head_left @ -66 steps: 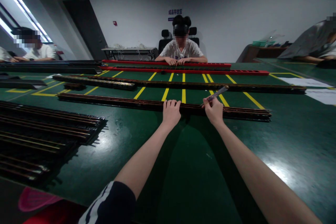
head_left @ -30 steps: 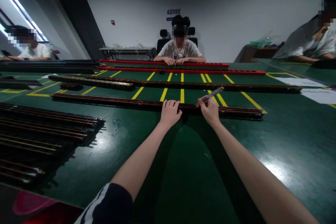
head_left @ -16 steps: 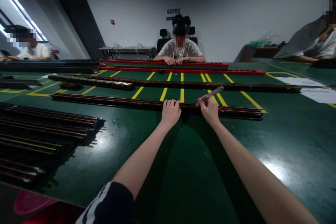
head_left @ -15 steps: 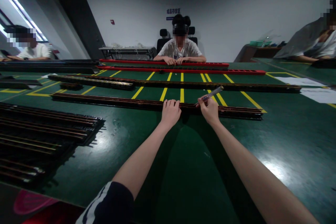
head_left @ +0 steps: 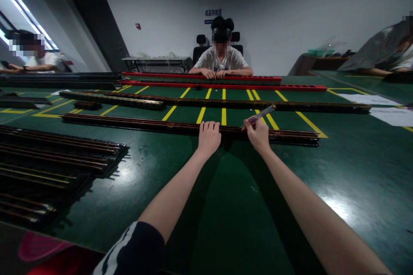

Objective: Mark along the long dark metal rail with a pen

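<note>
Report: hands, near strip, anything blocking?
Left hand on near dark strip. Right hand gripping pen-like tool, tip toward strip. Nothing visibly blocking hands; farther dark strip beyond.

slim tool (head_left: 266, 112) partly hidden by right hand (head_left: 258, 134), stacked strips (head_left: 61, 157) cut off left

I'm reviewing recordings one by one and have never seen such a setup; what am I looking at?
There is no machine: a person works bare-handed, and a camera worn on that person's head looks forward and down. The left hand rests on a long dark strip lying across a green table. The right hand holds a pen-like tool, its tip slanting down toward that strip. More dark strips lie to the left, red strips farther back, and a co-worker sits opposite.
</note>
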### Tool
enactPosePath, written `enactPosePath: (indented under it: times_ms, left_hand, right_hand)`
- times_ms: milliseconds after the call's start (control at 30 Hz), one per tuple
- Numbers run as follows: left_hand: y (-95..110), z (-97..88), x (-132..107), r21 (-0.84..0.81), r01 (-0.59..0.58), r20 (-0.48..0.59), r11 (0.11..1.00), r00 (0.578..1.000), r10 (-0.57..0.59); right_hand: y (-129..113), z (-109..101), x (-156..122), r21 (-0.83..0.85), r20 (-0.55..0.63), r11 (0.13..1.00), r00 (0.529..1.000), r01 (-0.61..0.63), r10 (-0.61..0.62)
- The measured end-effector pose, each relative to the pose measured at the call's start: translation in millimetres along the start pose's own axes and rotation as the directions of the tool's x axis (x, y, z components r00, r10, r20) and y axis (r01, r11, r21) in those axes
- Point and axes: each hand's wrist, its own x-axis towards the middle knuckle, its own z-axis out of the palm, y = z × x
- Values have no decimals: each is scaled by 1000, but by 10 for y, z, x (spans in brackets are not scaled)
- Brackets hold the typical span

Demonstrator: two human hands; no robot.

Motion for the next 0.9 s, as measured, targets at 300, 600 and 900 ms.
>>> enactPosePath:
  times_ms: [300, 600, 900]
  left_hand:
    - [6, -33, -3, 14, 0, 24, 1000, 1000, 0]
    - [19, -55, -2, 15, 2, 48, 1000, 999, -3]
    - [4, -42, -2, -3, -2, 22, 1000, 1000, 2]
  right_hand:
    - [-27, 16, -11, 6, 19, 1000, 1000, 18, -18]
    - [-4, -9, 0, -7, -21, 1000, 1000, 8, -8]
    - [-1, -12, 0, -9, -15, 1000, 1000, 11, -12]
